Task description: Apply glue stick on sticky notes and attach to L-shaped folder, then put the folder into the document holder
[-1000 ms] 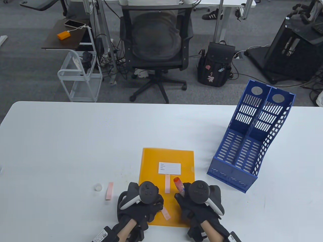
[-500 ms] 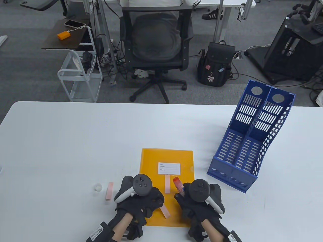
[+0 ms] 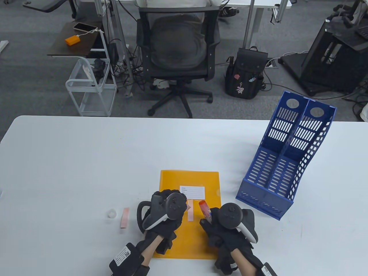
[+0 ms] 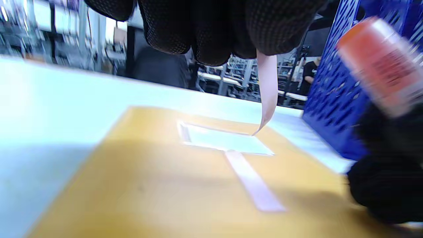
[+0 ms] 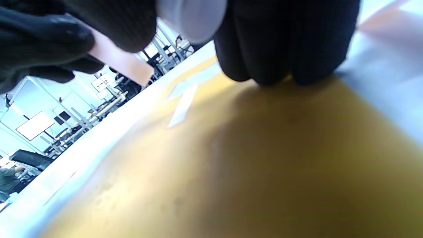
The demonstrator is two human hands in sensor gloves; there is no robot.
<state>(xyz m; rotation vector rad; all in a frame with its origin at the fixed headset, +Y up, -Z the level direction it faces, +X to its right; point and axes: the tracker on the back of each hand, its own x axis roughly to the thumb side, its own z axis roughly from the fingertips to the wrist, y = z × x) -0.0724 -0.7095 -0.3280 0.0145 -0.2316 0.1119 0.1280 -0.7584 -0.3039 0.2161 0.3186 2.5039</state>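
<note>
An orange L-shaped folder (image 3: 198, 238) lies flat near the table's front edge, with a white label (image 3: 194, 192) on it and one pink sticky note (image 3: 190, 215) stuck below the label. My left hand (image 3: 169, 199) hovers over the folder's left half and pinches a second pink sticky note (image 4: 268, 89), which hangs from my fingers (image 4: 211, 29) above the label (image 4: 224, 140). My right hand (image 3: 211, 225) rests on the folder's right side and grips an uncapped glue stick (image 3: 204, 209), red end pointing up. The blue document holder (image 3: 287, 155) stands at the right.
A third pink sticky note (image 3: 124, 218) and the small white glue cap (image 3: 112, 213) lie on the table left of the folder. A black office chair (image 3: 178, 54) and a backpack (image 3: 247, 73) stand beyond the table's far edge.
My left hand has picked the loose pink note off the folder's near part and carried it forward toward the label. The right hand with the glue stick has barely moved.
</note>
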